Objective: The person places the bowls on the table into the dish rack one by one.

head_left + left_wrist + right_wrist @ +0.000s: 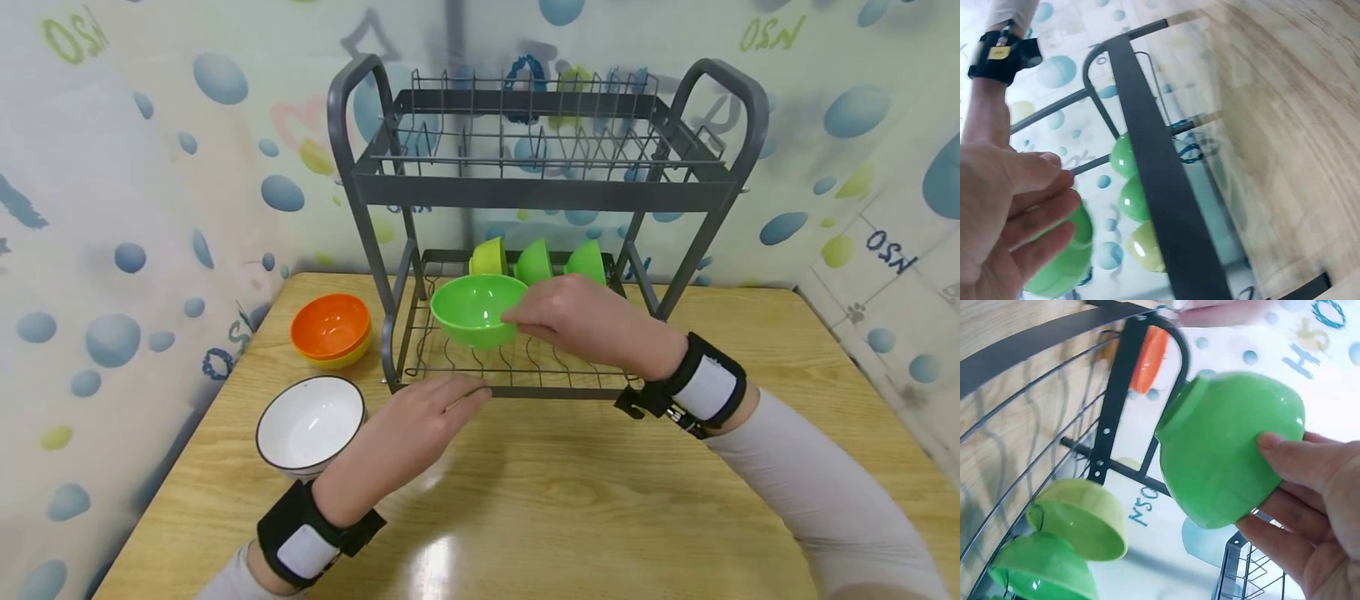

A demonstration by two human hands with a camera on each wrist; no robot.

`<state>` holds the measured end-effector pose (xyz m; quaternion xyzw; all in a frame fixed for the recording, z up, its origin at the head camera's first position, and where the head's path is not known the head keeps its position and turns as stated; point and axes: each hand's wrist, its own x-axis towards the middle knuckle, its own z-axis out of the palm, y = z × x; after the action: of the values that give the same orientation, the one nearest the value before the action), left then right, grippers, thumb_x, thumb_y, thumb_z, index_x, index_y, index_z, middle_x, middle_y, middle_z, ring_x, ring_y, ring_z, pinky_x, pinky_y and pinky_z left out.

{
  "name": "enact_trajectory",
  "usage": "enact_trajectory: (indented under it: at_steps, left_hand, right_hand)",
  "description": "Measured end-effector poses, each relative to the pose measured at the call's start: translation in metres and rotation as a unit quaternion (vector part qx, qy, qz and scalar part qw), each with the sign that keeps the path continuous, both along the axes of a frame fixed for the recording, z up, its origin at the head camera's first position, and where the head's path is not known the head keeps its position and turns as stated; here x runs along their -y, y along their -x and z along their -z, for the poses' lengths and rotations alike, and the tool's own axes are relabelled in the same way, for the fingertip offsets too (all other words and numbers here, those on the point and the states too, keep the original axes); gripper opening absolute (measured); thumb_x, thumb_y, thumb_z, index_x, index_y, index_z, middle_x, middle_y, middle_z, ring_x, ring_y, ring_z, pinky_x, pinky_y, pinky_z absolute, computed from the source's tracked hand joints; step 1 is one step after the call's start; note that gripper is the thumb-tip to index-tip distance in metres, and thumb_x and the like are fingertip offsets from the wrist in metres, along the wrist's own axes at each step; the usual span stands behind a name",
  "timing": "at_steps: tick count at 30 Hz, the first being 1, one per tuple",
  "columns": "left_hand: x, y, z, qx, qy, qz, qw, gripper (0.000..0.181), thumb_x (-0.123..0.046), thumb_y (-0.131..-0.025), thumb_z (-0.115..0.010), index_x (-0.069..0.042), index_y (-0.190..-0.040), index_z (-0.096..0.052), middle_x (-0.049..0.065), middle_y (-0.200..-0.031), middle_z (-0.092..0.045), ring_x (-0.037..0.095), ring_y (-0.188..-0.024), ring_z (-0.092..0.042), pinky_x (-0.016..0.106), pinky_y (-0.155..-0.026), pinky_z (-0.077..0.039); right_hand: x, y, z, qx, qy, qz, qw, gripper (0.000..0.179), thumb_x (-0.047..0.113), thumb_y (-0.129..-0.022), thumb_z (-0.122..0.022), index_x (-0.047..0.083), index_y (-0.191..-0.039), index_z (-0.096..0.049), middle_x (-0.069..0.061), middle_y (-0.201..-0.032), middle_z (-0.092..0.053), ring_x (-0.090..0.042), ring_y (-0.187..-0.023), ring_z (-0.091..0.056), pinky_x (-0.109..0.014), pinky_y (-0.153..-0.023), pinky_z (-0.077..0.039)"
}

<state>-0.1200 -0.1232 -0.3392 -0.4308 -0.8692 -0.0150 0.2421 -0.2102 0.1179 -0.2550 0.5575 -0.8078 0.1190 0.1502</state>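
Note:
A green bowl point(480, 310) is pinched at its right side by my right hand point(592, 321), in front of the lower shelf of a grey dish rack point(540, 196). The right wrist view shows the thumb on the outside of the green bowl point(1229, 450), with the other fingers at its rim. My left hand point(408, 437) hovers by the rack's front lower bar, its fingers loosely bent and nothing in them. Behind the held bowl, a yellow-green bowl point(488, 257) and two green bowls point(534, 262) stand on edge in a row on the lower shelf.
Left of the rack, an orange bowl point(330, 327) sits in a yellow bowl point(341, 360). Nearer, white bowls with a dark rim point(309, 423) rest on the wooden table point(570, 492). The rack's upper wire tier overhangs the lower shelf; a patterned wall point(187, 150) stands behind.

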Motion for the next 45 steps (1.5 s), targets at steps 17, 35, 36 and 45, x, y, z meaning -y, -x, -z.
enact_trajectory:
  at_steps: [17, 35, 36, 45]
  left_hand:
    - [-0.001, 0.024, 0.028, 0.069, 0.053, -0.126, 0.9882, 0.032, 0.005, -0.083, -0.063, -0.007, -0.112, -0.067, 0.007, -0.109, -0.07, 0.022, -0.097, -0.065, 0.034, -0.079, -0.057]
    - [-0.003, 0.032, 0.023, 0.103, 0.041, -0.127, 0.9858, 0.03, 0.012, -0.079, -0.06, -0.012, -0.095, -0.07, 0.0, -0.079, -0.068, 0.016, -0.069, -0.061, 0.029, -0.056, -0.052]
    - [-0.003, 0.032, 0.023, 0.102, 0.042, -0.127, 0.9858, 0.03, 0.012, -0.079, -0.06, -0.012, -0.095, -0.07, 0.0, -0.078, -0.067, 0.016, -0.068, -0.061, 0.029, -0.056, -0.051]
    - [-0.004, 0.033, 0.022, 0.107, 0.048, -0.131, 0.9844, 0.029, 0.01, -0.079, -0.061, -0.013, -0.093, -0.07, -0.001, -0.076, -0.066, 0.015, -0.067, -0.06, 0.029, -0.055, -0.051]
  right_hand:
    - [0.047, 0.046, -0.012, 0.305, 0.142, 0.17, 0.9263, 0.038, 0.024, -0.091, -0.064, 0.013, -0.128, -0.062, -0.005, -0.119, -0.069, -0.01, -0.102, -0.066, -0.028, -0.088, -0.054]
    - [0.076, 0.086, 0.018, 0.536, 0.354, 0.185, 0.7436, 0.039, 0.014, -0.096, -0.055, 0.005, -0.133, -0.055, -0.011, -0.125, -0.064, -0.019, -0.105, -0.065, -0.031, -0.086, -0.056]
    - [0.077, 0.087, 0.02, 0.544, 0.361, 0.194, 0.7323, 0.039, 0.014, -0.096, -0.055, 0.005, -0.133, -0.056, -0.011, -0.125, -0.064, -0.019, -0.105, -0.066, -0.03, -0.085, -0.056]
    - [0.088, 0.09, 0.035, 0.575, 0.402, 0.232, 0.6735, 0.039, 0.011, -0.096, -0.055, 0.003, -0.134, -0.054, -0.014, -0.127, -0.062, -0.023, -0.107, -0.065, -0.028, -0.083, -0.056]
